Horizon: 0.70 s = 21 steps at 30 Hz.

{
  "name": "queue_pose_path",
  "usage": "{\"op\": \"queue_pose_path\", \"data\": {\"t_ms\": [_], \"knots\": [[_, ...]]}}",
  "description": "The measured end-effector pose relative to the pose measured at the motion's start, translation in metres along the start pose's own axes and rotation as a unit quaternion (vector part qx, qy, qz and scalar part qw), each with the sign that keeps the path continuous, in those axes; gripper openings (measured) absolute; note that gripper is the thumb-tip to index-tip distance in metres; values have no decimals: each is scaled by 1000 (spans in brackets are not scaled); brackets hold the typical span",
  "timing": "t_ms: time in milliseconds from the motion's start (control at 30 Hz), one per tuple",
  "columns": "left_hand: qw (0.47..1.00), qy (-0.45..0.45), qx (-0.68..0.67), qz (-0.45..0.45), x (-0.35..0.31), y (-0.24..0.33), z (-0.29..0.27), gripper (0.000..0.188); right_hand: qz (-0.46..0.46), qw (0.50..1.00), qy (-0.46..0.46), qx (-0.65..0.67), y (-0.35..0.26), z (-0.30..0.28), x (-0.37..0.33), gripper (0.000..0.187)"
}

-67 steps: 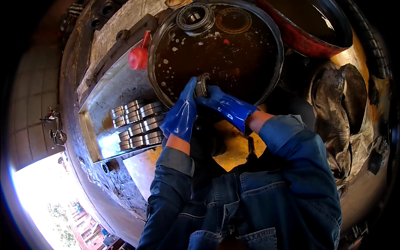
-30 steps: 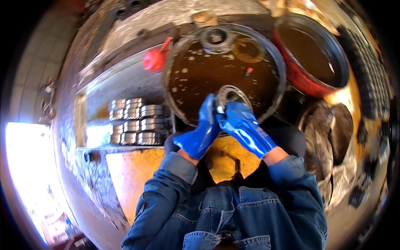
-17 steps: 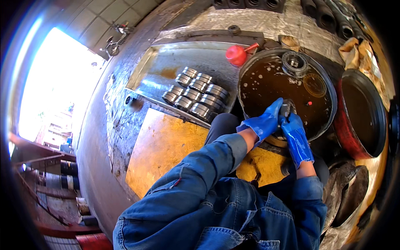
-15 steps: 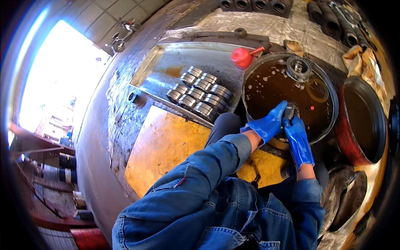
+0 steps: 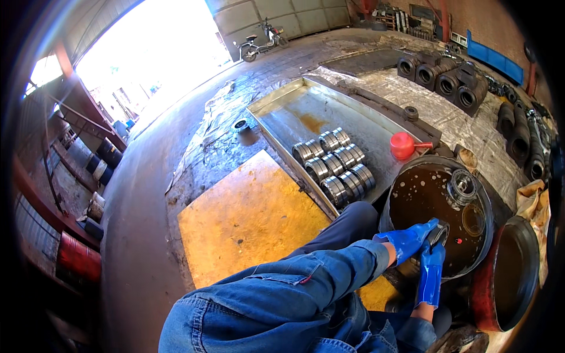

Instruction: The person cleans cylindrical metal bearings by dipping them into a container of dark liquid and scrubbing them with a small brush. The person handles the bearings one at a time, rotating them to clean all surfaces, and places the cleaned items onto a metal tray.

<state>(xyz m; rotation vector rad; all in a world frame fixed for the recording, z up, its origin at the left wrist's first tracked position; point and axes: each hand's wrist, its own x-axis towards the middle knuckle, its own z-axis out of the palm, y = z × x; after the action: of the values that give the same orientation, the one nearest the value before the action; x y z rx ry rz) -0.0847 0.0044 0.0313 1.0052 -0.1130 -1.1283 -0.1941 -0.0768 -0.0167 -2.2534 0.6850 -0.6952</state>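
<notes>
Over the near edge of a round drum (image 5: 385, 217) of brown liquid, both my hands, in blue rubber gloves, hold one dark metal bearing ring (image 5: 438, 233). My left hand (image 5: 410, 240) grips it from the left, fingers pointing to the right. From below, my right hand (image 5: 431, 270) has its fingers closed on the same ring. The gloves cover part of it. Farther back in the drum, a stack of metal rings (image 5: 462, 187) rises out of the liquid. A small red piece (image 5: 458, 241) shows just right of my hands.
Left of the drum, a shallow metal tray (image 5: 282, 138) carries several rows of shiny bearings (image 5: 335, 165). A red dipper (image 5: 402, 146) lies at its right corner. A yellow board (image 5: 247, 217) lies nearer. Right stands a red-sided tub (image 5: 491, 282). A motorbike (image 5: 259, 42) stands far off.
My view has swung left and up, so the scene sits lower and farther right, with more of the workshop showing. Both hands stay on the bearing ring over the drum.
</notes>
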Motion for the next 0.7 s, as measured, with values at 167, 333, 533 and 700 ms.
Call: {"op": "queue_pose_path", "data": {"t_ms": [167,333,533,700], "knots": [[995,-57,40,67,-34,20,13,48,20,1000,21,10,7,-1,3,37],[992,-51,73,87,-54,32,12,48,83,991,-105,-20,-27,-15,8,48],[995,-61,50,57,-39,25,6,47,96,992,-82,11,-23,-13,5,52],[997,-60,-24,36,-5,0,-10,45,61,998,-19,5,-23,-5,1,40]]}}
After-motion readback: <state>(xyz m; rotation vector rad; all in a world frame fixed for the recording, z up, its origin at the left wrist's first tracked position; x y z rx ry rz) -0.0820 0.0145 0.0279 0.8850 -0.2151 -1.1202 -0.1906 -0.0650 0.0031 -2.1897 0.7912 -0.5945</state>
